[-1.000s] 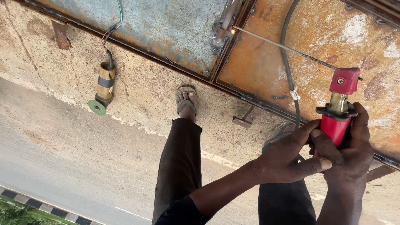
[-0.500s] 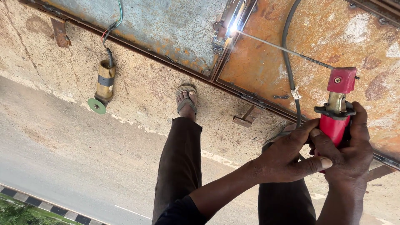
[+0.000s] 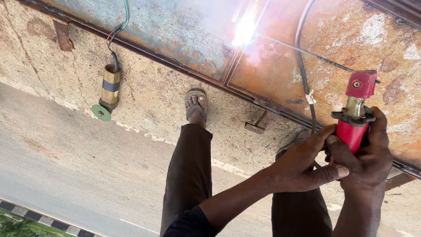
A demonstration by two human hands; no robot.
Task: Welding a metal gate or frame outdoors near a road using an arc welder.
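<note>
Sparks of bright white light [image 3: 244, 33] burn where a thin rod [image 3: 302, 52] touches a seam in the rusty metal sheet [image 3: 184, 30] lying on the ground. The rod sticks out of a red holder [image 3: 356, 112]. The right hand [image 3: 370, 160] has its fingers wrapped tight around the red handle. The left hand [image 3: 302, 164] also grips it from the side, fingers closed, with the thumb pointing across. A black cable [image 3: 305, 74] runs over the sheet close to the hands. A sandal foot [image 3: 195, 105] stands on the sandy ground just beside the sheet's edge. A small grinder with a green disc [image 3: 107, 92] lies well apart, to the left.

The hands and the toes are bare, so flying hot bits could burn them. The cable lies on the hot sheet and could melt. If the hands shake, the rod could stick to the seam.
</note>
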